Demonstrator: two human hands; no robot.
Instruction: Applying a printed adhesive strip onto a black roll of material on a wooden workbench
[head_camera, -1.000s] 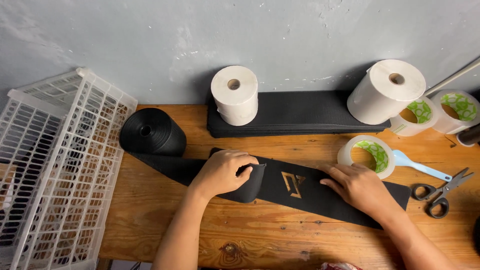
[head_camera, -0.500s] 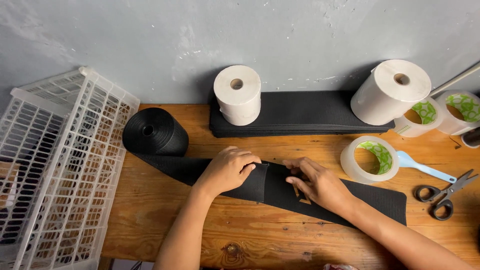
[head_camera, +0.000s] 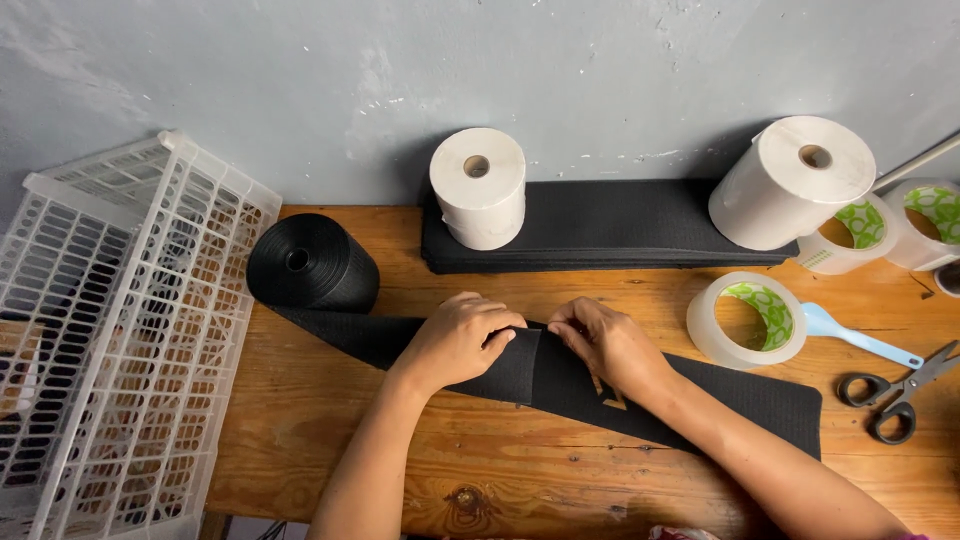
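Wooden table (head_camera: 300, 440) against a grey wall carries a white plastic crate (head_camera: 110, 330) at left, then a black roll (head_camera: 312, 262) feeding a black strip (head_camera: 720, 410) across the boards. Left hand (head_camera: 462, 338) curls over the strip's folded edge, pinching it, and right hand (head_camera: 605, 345) just beside it pinches the same fold; white paper rolls (head_camera: 478, 187), a clear tape roll (head_camera: 745, 318) and scissors (head_camera: 900, 390) lie beyond.

Your hands on strip (head_camera: 700, 400) mid-tabletop (head_camera: 330, 440); roll (head_camera: 312, 264) at its left end, crate (head_camera: 110, 330) further left, scissors (head_camera: 900, 392) right.
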